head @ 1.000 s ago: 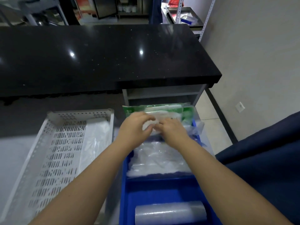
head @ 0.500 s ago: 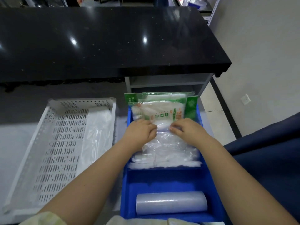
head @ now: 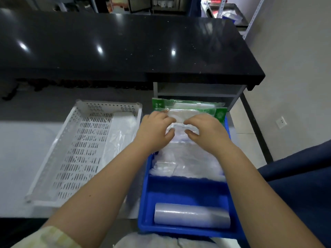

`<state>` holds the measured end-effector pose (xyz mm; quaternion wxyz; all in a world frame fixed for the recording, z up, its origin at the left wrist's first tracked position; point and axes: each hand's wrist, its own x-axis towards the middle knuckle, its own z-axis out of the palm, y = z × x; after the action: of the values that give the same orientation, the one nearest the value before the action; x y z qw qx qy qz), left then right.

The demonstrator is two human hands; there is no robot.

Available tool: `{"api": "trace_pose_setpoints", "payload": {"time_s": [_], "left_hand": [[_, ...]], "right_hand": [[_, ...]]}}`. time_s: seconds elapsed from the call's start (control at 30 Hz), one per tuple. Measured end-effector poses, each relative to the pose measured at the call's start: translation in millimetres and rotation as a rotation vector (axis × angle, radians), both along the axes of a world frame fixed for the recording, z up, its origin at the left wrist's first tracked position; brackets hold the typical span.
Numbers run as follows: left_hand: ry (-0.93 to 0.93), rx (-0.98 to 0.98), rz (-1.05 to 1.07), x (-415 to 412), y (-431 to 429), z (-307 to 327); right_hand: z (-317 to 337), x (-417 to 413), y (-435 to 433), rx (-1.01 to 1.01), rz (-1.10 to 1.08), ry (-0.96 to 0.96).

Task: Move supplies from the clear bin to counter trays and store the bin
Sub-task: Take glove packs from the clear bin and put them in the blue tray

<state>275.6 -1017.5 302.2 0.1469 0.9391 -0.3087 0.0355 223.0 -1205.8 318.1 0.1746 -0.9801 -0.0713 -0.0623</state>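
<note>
Both hands sit at the far end of the blue tray point(head: 186, 194). The left hand point(head: 155, 130) and right hand point(head: 206, 133) pinch a clear packet point(head: 179, 128) between them, fingers curled on its edges. It lies crosswise atop the bag stack point(head: 186, 163), just before the green packs point(head: 189, 106). The white tray point(head: 107, 106) lies to the left, nearer the left hand.

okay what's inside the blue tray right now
The blue tray holds a plastic roll near the front, a pile of clear bags mid-tray, and green-edged packets at the far end. Both hands and the bags hide whatever lies beneath.
</note>
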Motion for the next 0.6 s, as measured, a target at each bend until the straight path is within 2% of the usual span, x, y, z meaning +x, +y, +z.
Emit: {"api": "trace_pose_setpoints", "payload": {"time_s": [0.3, 0.6], "left_hand": [[-0.100, -0.061, 0.498, -71.7, 94.9, 22.6], [-0.114, -0.076, 1.042, -194.8, 275.2, 22.4]], "right_hand": [[20.9, 8.5, 97.8, -0.031, 0.449, -0.110], [25.7, -42.8, 296.7, -0.029, 0.916, -0.103]]}}
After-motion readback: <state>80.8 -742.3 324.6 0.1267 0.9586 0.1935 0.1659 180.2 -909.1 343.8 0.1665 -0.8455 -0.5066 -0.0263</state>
